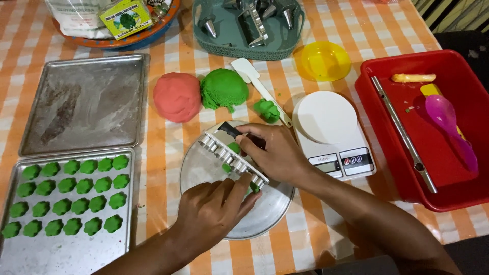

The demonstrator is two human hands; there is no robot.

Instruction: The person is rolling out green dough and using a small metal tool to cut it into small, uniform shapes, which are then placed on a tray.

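Observation:
My right hand grips the black handle of a metal multi-cutter strip, holding it over a round metal plate. My left hand rests on the plate, its fingers touching the near end of the cutter, where bits of green dough show. Beyond the plate lie a pink dough ball, a green dough ball and a small green lump.
A tray at left holds several green flower-shaped dough pieces; a floured tray lies behind it. A white kitchen scale, white spatula, yellow bowl, red tub with tools and a teal basket stand around.

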